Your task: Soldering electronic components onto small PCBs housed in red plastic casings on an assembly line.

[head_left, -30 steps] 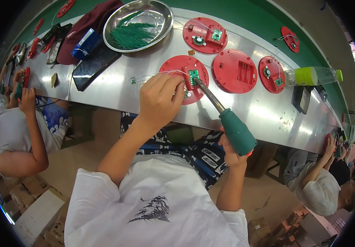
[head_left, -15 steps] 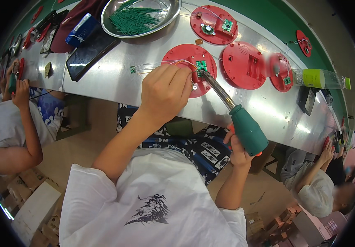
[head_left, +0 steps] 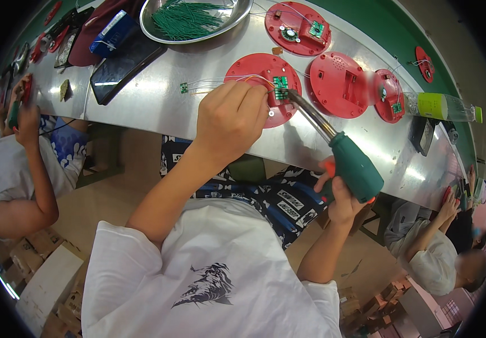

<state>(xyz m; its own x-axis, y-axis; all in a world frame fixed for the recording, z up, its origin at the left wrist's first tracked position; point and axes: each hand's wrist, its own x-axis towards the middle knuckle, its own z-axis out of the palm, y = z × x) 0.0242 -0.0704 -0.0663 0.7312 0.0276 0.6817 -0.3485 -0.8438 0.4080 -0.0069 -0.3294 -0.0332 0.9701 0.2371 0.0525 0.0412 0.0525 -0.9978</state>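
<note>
Our left hand is pinched on what look like thin wires, seemingly steadying them at the circuit board just right of its fingertips. Our right hand grips the green soldering gun, apparently angling its tip there. Beyond the left hand, the red disc lies on the desk, likely for support.

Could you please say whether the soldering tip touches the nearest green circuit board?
Cannot tell: in the head view, the soldering tip overlaps that circuit board, hiding any gap.
</note>
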